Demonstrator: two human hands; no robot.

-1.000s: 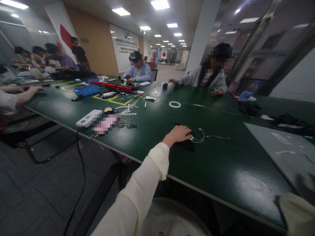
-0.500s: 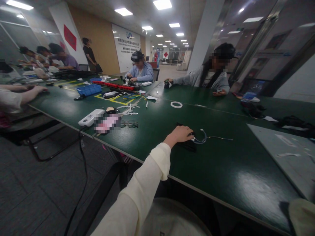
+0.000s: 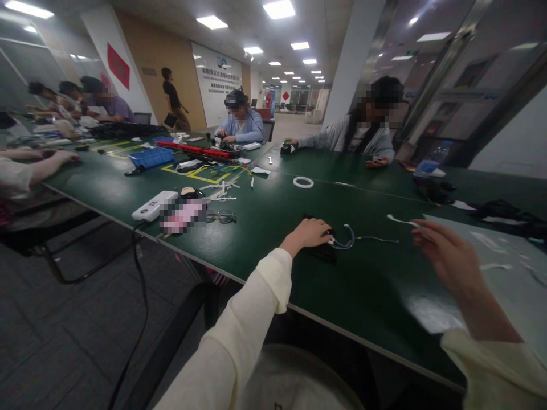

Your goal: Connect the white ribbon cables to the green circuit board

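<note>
My left hand [image 3: 311, 233] lies over a black item [image 3: 321, 252] on the green table, its fingers closed around a dark part with white ends. A blue-grey cable [image 3: 351, 242] curls out beside the fingertips, and a thin length of it runs right. At the right, my right hand [image 3: 444, 253] is raised over the table, fingers pinched on one end of a white strip [image 3: 401, 219] that points left. The black item is partly covered by my left hand.
A white tape ring [image 3: 303, 182] lies beyond my left hand. Glasses [image 3: 221, 216], a phone [image 3: 183, 216] and a white power bank [image 3: 154, 206] are at the left. A grey board [image 3: 519, 285] lies at the right. A person sits across the table.
My right hand has come into view from the lower right with the white strip in its fingers. My left hand has stayed on the black item. A standing person in the background has moved.
</note>
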